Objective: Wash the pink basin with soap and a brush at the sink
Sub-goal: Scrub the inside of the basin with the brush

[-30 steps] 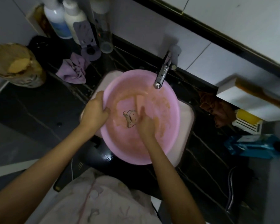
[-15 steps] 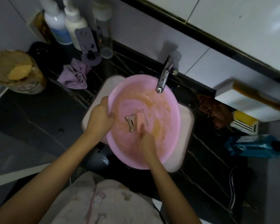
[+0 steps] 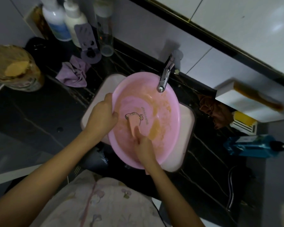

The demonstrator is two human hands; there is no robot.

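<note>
The pink basin (image 3: 169, 145) lies tilted in the white sink (image 3: 185, 126), under the chrome tap (image 3: 165, 76). Orange-brown suds smear its inside, mostly on the right and near the tap. A cartoon print shows on its bottom. My left hand (image 3: 102, 116) grips the basin's left rim, thumb inside. My right hand (image 3: 143, 147) is inside the basin and holds a small pink-orange brush (image 3: 134, 124) pressed flat on the bottom, over the print.
On the dark counter: a purple cloth (image 3: 74, 73), bottles (image 3: 69, 18) and a clear glass (image 3: 106, 35) at the back left, a brown jar (image 3: 15, 68) far left. At the right are a brown rag (image 3: 215, 112), a yellow sponge (image 3: 243, 119) and a blue bottle (image 3: 252, 148).
The basin has tilted further and its print has turned. My right hand pulled back toward me, sweeping the brush across the bottom. The suds have been pushed to the right.
</note>
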